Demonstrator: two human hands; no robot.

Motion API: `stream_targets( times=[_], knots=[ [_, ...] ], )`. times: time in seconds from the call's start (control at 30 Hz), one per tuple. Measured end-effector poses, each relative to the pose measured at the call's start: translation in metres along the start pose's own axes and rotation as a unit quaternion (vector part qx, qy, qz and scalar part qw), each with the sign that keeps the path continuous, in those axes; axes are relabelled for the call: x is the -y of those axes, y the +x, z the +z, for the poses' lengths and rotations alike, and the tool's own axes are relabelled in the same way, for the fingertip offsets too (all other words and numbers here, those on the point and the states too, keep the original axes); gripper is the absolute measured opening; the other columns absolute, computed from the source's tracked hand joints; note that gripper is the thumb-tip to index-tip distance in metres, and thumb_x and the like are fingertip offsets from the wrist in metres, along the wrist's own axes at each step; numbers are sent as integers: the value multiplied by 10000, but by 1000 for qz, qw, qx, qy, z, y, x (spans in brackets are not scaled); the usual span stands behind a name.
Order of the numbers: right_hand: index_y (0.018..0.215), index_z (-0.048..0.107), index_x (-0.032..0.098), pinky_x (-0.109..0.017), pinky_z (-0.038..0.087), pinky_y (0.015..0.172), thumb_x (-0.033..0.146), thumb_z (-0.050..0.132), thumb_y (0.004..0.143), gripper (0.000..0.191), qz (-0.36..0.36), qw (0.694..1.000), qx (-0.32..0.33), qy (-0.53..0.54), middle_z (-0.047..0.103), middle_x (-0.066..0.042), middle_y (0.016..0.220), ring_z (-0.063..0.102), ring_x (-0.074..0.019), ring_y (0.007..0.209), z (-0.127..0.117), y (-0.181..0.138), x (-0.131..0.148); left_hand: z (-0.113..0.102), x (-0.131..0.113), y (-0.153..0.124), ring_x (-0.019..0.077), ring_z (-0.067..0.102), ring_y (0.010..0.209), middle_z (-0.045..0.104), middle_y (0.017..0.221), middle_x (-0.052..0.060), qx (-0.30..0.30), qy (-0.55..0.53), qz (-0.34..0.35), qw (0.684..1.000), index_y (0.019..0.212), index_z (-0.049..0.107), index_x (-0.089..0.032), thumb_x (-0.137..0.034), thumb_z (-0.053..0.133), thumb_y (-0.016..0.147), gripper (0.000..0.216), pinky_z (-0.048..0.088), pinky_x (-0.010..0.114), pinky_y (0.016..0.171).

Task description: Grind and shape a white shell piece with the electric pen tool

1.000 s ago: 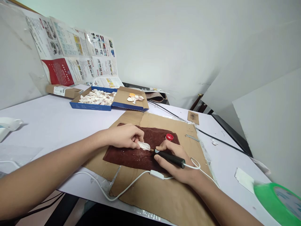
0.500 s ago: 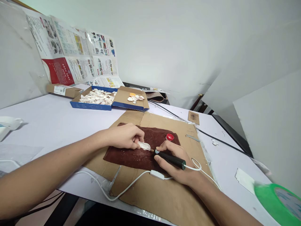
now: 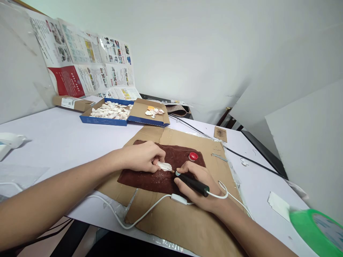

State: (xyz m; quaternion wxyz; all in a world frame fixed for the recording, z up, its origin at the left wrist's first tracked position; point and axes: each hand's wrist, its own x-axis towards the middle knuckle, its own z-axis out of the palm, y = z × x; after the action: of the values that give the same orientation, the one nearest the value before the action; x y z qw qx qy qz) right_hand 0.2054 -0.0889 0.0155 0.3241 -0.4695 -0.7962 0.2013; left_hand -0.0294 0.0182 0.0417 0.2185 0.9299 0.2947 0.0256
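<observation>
My left hand (image 3: 146, 157) pinches one end of a white shell piece (image 3: 164, 166), holding it low over a brown cloth (image 3: 146, 180). A row of small dark marks runs along the shell. In my right hand (image 3: 199, 182) is a black pen-shaped rotary tool (image 3: 193, 183), its fingers closed round the barrel. The thin tip of the tool points left and meets or nearly meets the shell's right end. From the tool's back a white cord (image 3: 223, 195) loops away. A small red-rimmed cup (image 3: 193, 156) stands on the cloth beyond my right hand.
Cardboard (image 3: 184, 225) lies under the cloth. A blue box (image 3: 104, 120) full of white shell pieces stands at the back left, more pieces on its lid (image 3: 142, 107). Tweezers (image 3: 219, 157) lie right. An inline switch (image 3: 179, 199) sits on the cord; green tape (image 3: 302, 221) is far right.
My right hand and the tool's back end have shifted slightly to the left. The shell and my left hand stay almost in place.
</observation>
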Motion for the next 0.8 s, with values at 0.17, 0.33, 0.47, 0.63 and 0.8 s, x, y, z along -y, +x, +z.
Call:
stream_targets(
  times=[0.17, 0.33, 0.47, 0.63, 0.8],
  knots=[
    [919, 677, 241, -301, 520, 658, 320, 709, 886, 92, 33, 999, -26, 21, 747, -1, 810, 652, -159, 663, 2, 0, -1, -1, 0, 1, 152, 636, 738, 703, 776, -30, 4, -8, 5, 1000, 857, 726, -209, -111, 675, 775, 138, 384, 264, 665],
    [1027, 771, 281, -396, 568, 911, 415, 761, 880, 199, 110, 992, -46, 47, 809, -26, 1045, 739, -235, 971, -1, 5, 1, 0, 2, 1, 153, 618, 720, 688, 766, -26, 0, -11, 2, 1000, 821, 704, -204, -122, 674, 758, 108, 365, 268, 642],
    [1119, 770, 301, -458, 520, 1063, 503, 728, 912, 292, 136, 988, -18, 64, 792, -30, 1184, 713, -268, 1145, -7, 10, 2, 1, 5, 2, 151, 635, 741, 708, 794, -33, 4, -27, 4, 1000, 891, 744, -220, -123, 670, 761, 178, 388, 263, 660],
    [1124, 756, 274, -447, 521, 1020, 483, 680, 960, 276, 150, 986, 26, 71, 781, -51, 1195, 714, -268, 1119, -14, 22, 4, 0, 5, 2, 146, 648, 749, 720, 819, -37, 13, -40, -10, 999, 953, 760, -231, -134, 679, 763, 228, 410, 255, 677],
    [1024, 732, 220, -380, 507, 861, 431, 659, 994, 225, 110, 991, 75, 29, 770, -50, 1003, 700, -235, 932, -14, 44, 9, -1, 3, 3, 146, 611, 699, 681, 764, -45, 17, -43, -27, 999, 839, 694, -223, -166, 669, 741, 116, 391, 257, 635]
  ],
)
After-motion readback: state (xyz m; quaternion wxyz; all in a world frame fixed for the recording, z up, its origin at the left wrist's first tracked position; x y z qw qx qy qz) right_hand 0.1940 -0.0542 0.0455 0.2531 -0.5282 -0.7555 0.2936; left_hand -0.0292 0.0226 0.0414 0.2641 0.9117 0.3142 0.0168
